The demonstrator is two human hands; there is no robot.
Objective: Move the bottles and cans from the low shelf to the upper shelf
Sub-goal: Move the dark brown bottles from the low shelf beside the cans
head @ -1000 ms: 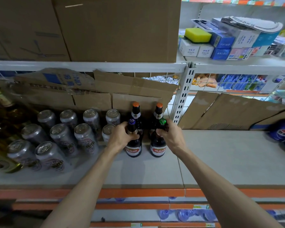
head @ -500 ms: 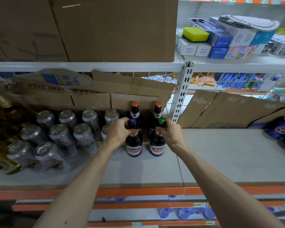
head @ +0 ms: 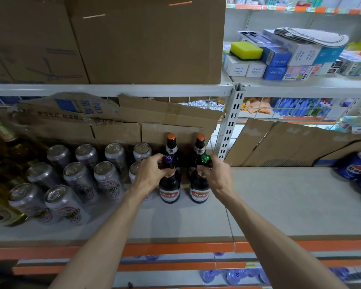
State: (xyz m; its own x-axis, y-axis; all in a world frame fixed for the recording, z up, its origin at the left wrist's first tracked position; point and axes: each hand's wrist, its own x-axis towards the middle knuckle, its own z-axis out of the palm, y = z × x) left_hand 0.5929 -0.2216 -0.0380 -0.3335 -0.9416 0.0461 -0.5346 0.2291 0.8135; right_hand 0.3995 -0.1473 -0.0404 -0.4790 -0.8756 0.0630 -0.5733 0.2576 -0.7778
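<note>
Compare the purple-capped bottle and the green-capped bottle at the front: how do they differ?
Cap: the purple-capped bottle has a purple cap, the green-capped bottle a green one.
Grip: the left hand grips the purple-capped bottle's neck, the right hand the green-capped bottle's.
Place: the purple-capped bottle stands beside the silver cans, the green-capped bottle to its right.
Both are dark, red-labelled and upright on the shelf.

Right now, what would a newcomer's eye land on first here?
At centre, the left hand grips the neck of the purple-capped bottle, the right hand that of the green-capped bottle, both standing on the grey shelf. Silver cans crowd the left; big cardboard boxes sit on the shelf above.
</note>
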